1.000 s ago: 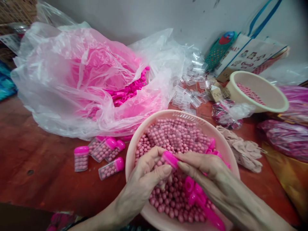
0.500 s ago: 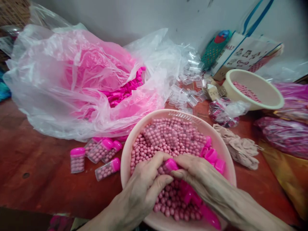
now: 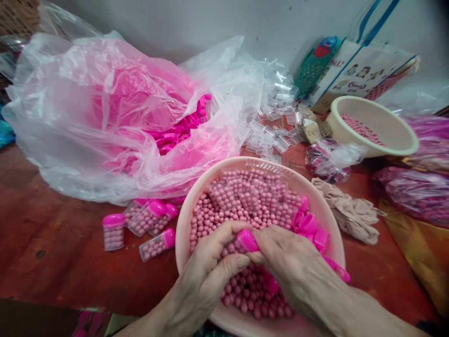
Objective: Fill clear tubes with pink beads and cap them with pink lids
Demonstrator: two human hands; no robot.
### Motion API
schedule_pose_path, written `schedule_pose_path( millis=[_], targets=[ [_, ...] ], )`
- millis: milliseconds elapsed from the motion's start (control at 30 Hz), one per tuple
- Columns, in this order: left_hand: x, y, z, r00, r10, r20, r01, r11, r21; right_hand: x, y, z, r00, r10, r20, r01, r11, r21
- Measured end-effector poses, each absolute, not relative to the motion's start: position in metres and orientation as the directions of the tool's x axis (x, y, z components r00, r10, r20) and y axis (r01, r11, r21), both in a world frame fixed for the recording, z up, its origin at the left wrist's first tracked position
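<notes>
Over the peach plastic basin [image 3: 184, 220], my left hand [image 3: 213, 262] grips a small clear bottle of pink beads, mostly hidden by the fingers. A bright pink cap [image 3: 247, 240] sits at its top end. My right hand [image 3: 291, 257] is closed against that cap, thumb and fingertips pressed to its side. Loose pink beads [image 3: 245, 299] fill the basin. Several clear bottles [image 3: 252, 199] lie on the beads at the far side. Pink caps [image 3: 308, 224] rest at the right inside the rim, and a pink piece [image 3: 337, 269] sticks out beyond my right hand.
Capped bead bottles [image 3: 114, 232] stand and lie left of the basin. Behind is a large plastic bag [image 3: 70, 126] with pink caps. Clear empty bottles [image 3: 270, 138], a cream bowl [image 3: 396, 135], a beige glove [image 3: 354, 213] and wrapped bundles [image 3: 414, 192] are towards the right.
The pink cap shows more fully between my hands and is tilted a little differently. My right hand has turned slightly, and the pink strip beneath it now shows at its right.
</notes>
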State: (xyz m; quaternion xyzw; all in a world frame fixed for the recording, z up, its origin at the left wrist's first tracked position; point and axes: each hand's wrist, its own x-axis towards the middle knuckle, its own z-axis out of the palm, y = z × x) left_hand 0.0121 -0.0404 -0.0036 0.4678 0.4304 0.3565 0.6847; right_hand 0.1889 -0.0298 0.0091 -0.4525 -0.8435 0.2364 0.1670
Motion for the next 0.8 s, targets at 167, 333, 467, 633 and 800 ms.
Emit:
schedule_pose_path(
  millis=[167,333,467,633,800],
  targets=[
    [0.009,-0.039,-0.005,0.390,0.863,-0.321,-0.141,0.400,0.905,0.179,-0.038,0.006,-0.540,0.842,0.018,0.773,0.504,-0.386],
    [0.008,-0.037,0.000,0.361,0.875,-0.322,-0.120,0.386,0.915,0.161,-0.042,0.006,-0.558,0.819,0.132,0.818,0.570,-0.080],
    [0.007,-0.038,-0.005,0.314,0.889,-0.333,-0.099,0.380,0.920,0.155,-0.036,0.004,-0.601,0.774,0.200,0.776,0.625,-0.089],
    [0.010,-0.037,-0.007,0.308,0.884,-0.351,-0.229,0.427,0.875,0.173,-0.026,0.012,-0.498,0.863,-0.083,0.759,0.387,-0.523],
    [0.011,-0.037,-0.005,0.345,0.843,-0.412,-0.246,0.505,0.827,0.200,-0.012,0.027,-0.274,0.949,-0.153,0.479,-0.003,-0.878]
  ],
)
